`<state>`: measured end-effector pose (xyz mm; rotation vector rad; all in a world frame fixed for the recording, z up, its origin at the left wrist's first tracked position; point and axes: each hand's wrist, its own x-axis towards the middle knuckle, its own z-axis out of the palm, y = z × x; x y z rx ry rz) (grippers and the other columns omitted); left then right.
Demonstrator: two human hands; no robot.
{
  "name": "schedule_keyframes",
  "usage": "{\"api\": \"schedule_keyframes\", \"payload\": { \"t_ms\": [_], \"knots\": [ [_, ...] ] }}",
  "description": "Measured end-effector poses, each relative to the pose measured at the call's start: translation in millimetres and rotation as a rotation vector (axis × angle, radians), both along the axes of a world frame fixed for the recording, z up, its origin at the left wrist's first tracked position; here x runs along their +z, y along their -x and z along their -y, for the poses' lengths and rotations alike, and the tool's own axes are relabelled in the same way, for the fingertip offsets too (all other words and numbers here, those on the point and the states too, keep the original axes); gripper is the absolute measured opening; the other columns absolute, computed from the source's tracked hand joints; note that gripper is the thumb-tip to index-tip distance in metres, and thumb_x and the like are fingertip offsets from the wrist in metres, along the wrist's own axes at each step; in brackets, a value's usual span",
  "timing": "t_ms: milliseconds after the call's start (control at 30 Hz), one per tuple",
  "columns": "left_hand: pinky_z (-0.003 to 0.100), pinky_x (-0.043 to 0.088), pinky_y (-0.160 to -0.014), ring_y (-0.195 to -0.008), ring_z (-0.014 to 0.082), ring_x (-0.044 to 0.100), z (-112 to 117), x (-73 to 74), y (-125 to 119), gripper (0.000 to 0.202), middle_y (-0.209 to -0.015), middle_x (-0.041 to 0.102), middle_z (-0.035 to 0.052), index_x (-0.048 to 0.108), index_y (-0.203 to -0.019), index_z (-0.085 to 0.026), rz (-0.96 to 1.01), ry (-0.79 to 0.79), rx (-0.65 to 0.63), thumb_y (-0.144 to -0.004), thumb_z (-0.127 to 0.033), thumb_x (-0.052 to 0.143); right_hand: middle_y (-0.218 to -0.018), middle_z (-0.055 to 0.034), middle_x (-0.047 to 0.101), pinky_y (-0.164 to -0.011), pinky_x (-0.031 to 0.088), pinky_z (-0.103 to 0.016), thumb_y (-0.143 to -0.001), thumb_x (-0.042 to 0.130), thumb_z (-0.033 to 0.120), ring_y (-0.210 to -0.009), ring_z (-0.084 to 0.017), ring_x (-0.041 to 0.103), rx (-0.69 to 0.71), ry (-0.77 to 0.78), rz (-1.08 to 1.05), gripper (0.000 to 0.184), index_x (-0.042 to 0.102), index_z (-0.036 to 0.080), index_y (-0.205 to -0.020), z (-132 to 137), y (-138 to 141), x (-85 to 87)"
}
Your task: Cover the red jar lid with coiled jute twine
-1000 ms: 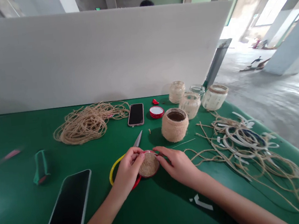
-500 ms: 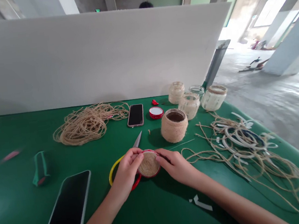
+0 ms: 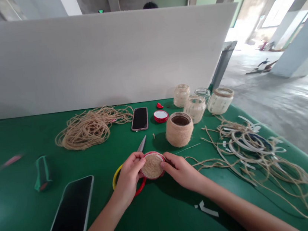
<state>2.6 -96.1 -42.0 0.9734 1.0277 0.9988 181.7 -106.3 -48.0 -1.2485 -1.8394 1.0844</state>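
Green surface (image 3: 19, 229) carries our work: near lower middle of the frame, our left hand (image 3: 129, 176) and right hand (image 3: 180, 170) grasp a red lid (image 3: 152, 178) between them; twine (image 3: 151, 166) already covers its top, rim (image 3: 154, 153) still bare.

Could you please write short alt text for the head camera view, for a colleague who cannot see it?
Two hands hold a twine-covered red lid over a green table, the left hand and right hand at its edges. Scissors lie by the left hand, near a twine-wrapped jar, a coil of twine and a phone.
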Motion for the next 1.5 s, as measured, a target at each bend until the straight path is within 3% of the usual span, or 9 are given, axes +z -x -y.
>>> {"api": "schedule_keyframes", "payload": {
  "t_ms": [200, 333, 433, 600, 833, 1033, 1267, 1500],
  "knots": [
    [0.018, 0.04, -0.055, -0.062, 0.0105, 0.05, 2, 5.5, 2, 0.013, -0.071, 0.056, -0.0019, 0.054, -0.084, -0.019, -0.163, -0.11, -0.104, -0.079, -0.031, 0.052, -0.071, 0.0023, 0.054, -0.056, 0.035, -0.02, -0.089, 0.038, 0.024, -0.063, -0.01, 0.048, 0.09, -0.043, 0.069, 0.015, 0.05, 0.018, -0.083, 2, -4, 8.7],
    [0.019, 0.038, -0.057, -0.067, 0.0129, 0.05, 5, 6.9, -2, 0.018, -0.075, 0.056, -0.0004, 0.057, -0.088, -0.019, -0.355, -0.243, -0.198, -0.081, -0.034, 0.051, -0.076, 0.0012, 0.058, -0.056, 0.036, -0.019, -0.087, 0.039, 0.021, -0.065, -0.01, 0.05, 0.151, -0.08, 0.127, 0.016, 0.055, 0.018, -0.089, 3, -5, 12.4],
    [0.02, 0.038, -0.057, -0.066, 0.0136, 0.049, 6, 6.0, -4, 0.019, -0.072, 0.054, -0.0006, 0.057, -0.084, -0.019, -0.395, -0.253, -0.209, -0.081, -0.036, 0.049, -0.078, 0.0, 0.061, -0.058, 0.037, -0.02, -0.086, 0.041, 0.021, -0.067, -0.012, 0.054, 0.151, -0.124, 0.217, 0.017, 0.056, 0.018, -0.094, 4, -6, 12.3],
    [0.02, 0.036, -0.054, -0.06, 0.0128, 0.048, 6, 4.5, -6, 0.018, -0.066, 0.052, -0.0019, 0.056, -0.078, -0.019, -0.355, -0.222, -0.152, -0.08, -0.036, 0.051, -0.089, -0.0045, 0.064, -0.064, 0.04, -0.024, -0.088, 0.041, 0.026, -0.078, -0.017, 0.059, 0.07, -0.275, 0.411, 0.024, 0.053, 0.02, -0.108, 4, -6, 8.8],
    [0.022, 0.04, -0.058, -0.065, 0.016, 0.055, 4, 2.9, -8, 0.02, -0.069, 0.06, 0.0004, 0.058, -0.08, -0.019, -0.328, -0.161, -0.052, -0.077, -0.038, 0.055, -0.084, -0.0074, 0.063, -0.06, 0.038, -0.024, -0.09, 0.037, 0.031, -0.077, -0.018, 0.058, 0.007, -0.453, 0.552, 0.026, 0.055, 0.017, -0.103, 2, -7, 6.9],
    [0.023, 0.042, -0.062, -0.07, 0.0162, 0.057, 3, 3.5, -8, 0.018, -0.074, 0.062, 0.0, 0.058, -0.081, -0.02, -0.252, -0.129, 0.006, -0.076, -0.037, 0.056, -0.088, -0.008, 0.063, -0.066, 0.041, -0.025, -0.09, 0.038, 0.029, -0.081, -0.019, 0.059, 0.002, -0.414, 0.469, 0.025, 0.054, 0.017, -0.105, 4, -4, 5.1],
    [0.024, 0.045, -0.065, -0.071, 0.0149, 0.058, 1, 1.8, -6, 0.019, -0.078, 0.062, 0.0001, 0.055, -0.084, -0.019, -0.051, -0.044, 0.012, -0.077, -0.036, 0.057, -0.107, -0.0074, 0.061, -0.076, 0.045, -0.029, -0.088, 0.042, 0.028, -0.092, -0.02, 0.059, -0.02, -0.287, 0.316, 0.031, 0.046, 0.02, -0.118, 7, 0, 3.3],
    [0.03, 0.049, -0.07, -0.078, 0.0176, 0.061, 4, 6.3, -10, 0.019, -0.089, 0.064, 0.005, 0.054, -0.088, -0.018, 0.143, 0.033, 0.01, -0.077, -0.033, 0.057, -0.105, -0.0072, 0.061, -0.075, 0.046, -0.03, -0.086, 0.045, 0.026, -0.09, -0.02, 0.059, -0.108, -0.211, 0.209, 0.034, 0.044, 0.02, -0.119, 5, 1, -0.9]
  ]
}}
